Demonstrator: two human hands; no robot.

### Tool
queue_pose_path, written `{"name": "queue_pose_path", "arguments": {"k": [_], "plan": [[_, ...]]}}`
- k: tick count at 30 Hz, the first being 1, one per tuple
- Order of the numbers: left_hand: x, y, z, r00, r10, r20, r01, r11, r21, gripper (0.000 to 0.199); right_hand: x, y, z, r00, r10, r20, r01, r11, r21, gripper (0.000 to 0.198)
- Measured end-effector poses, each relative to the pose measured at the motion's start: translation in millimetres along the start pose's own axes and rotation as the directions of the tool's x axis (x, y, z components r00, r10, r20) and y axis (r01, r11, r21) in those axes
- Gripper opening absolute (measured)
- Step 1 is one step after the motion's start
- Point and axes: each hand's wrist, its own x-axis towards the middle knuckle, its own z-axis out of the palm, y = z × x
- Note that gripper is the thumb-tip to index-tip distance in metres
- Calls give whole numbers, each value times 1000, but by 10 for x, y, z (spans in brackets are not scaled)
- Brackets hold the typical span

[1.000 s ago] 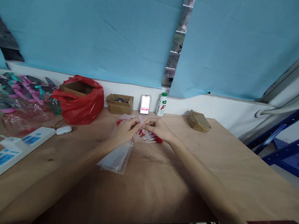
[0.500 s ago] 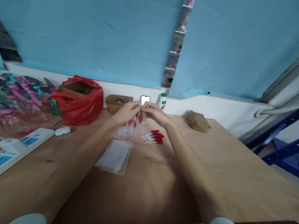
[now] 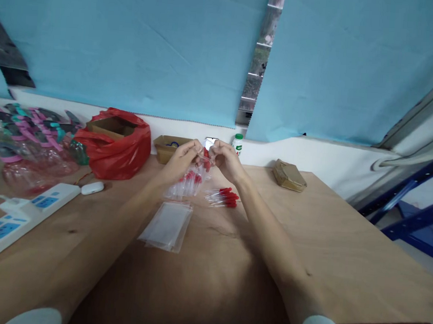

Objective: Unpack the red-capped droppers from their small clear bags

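My left hand [image 3: 184,159] and my right hand [image 3: 228,161] meet above the table, fingers pinched at the top of a small clear plastic bag [image 3: 206,165] with something red in it. Below the left hand lies a pile of filled clear bags [image 3: 183,187], holding slim red-ended pieces. Right of that pile, several loose thin sticks [image 3: 223,197] with red ends and pale shafts lie side by side. Nearer to me rests a stack of flat, unfilled clear bags [image 3: 167,226]. The fingertips partly hide the held bag's edge.
Along the back stand a red plastic bag [image 3: 123,154] around a carton, an open cardboard box [image 3: 163,154], a phone [image 3: 209,143] and a white bottle [image 3: 237,143]. A brown package [image 3: 289,176] lies right. At left are a power strip [image 3: 58,194], a white case [image 3: 92,188] and spray bottles [image 3: 21,169].
Both hands have risen slightly and moved a little apart at the fingertips, so more of the red contents shows between them. The things on the table have stayed put.
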Motion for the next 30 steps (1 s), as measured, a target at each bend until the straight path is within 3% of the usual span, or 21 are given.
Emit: {"name": "queue_pose_path", "arguments": {"k": [4, 8, 13, 19, 22, 26, 28, 30], "plan": [[-34, 147, -39, 999, -21, 24, 18, 992, 126, 36, -45, -157, -53, 996, -31, 85, 47, 981, -190, 23], [-69, 289, -112, 997, 32, -68, -8, 946, 325, 25, -125, -312, -167, 993, -33, 113, 75, 916, -393, 19], [-97, 399, -134, 986, 132, -106, -55, 842, 537, 22, -181, -357, -214, 998, 12, 69, 17, 917, -399, 19], [-86, 405, -105, 971, 237, -17, -171, 747, 642, 26, -147, -292, -159, 989, -116, 93, 146, 877, -457, 14], [-81, 337, -158, 960, 277, 42, -242, 742, 626, 31, -147, -321, -156, 993, -113, 41, 119, 897, -427, 16], [-110, 212, -206, 974, 174, 146, -227, 732, 643, 89, -156, -369, -146, 993, -115, -13, 104, 934, -343, 17], [-123, 159, -203, 986, 72, 153, -159, 707, 689, 89, -153, -369, -140, 992, -121, -21, 108, 940, -322, 16], [-127, 127, -196, 987, -17, 157, -106, 666, 738, 74, -143, -353, -146, 992, -124, -37, 104, 936, -337, 15]]}}
